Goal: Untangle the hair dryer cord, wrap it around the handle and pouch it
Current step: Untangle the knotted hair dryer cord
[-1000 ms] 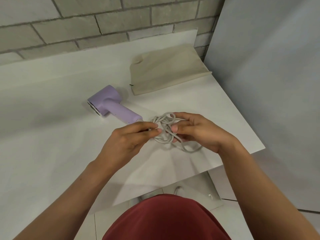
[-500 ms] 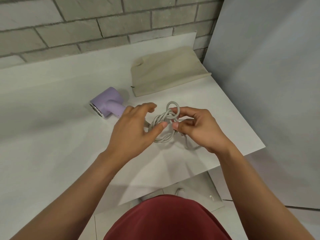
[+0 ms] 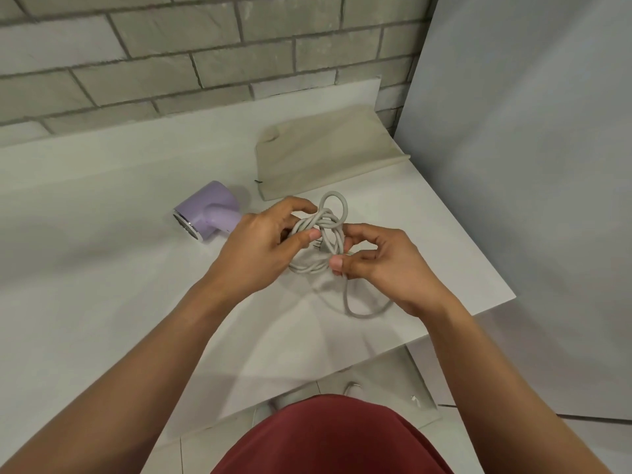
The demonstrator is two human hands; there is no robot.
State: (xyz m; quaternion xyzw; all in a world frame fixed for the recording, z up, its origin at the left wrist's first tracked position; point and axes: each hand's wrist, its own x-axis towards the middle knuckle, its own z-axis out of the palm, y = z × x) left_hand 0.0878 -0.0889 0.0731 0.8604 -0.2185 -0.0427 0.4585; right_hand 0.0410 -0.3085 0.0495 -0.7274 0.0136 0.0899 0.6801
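Note:
A lilac hair dryer (image 3: 208, 211) lies on the white table (image 3: 102, 268), its handle partly hidden behind my left hand (image 3: 260, 248). Its grey cord (image 3: 330, 230) is bunched in a tangle held just above the table between both hands. My left hand grips the left side of the tangle with thumb and fingers. My right hand (image 3: 379, 265) pinches the right side of it. One loop sticks up at the top, and another trails down onto the table below my right hand. A beige fabric pouch (image 3: 325, 152) lies flat behind the hands.
A grey brick wall (image 3: 205, 46) runs along the table's far side. A pale panel (image 3: 530, 165) stands to the right, close to the table's right edge. The table's near edge ends in front of my red-clothed body.
Both hands have lifted the tangle slightly and turned it. My left hand has closed onto its left side, and a loop now hangs down onto the table under my right hand.

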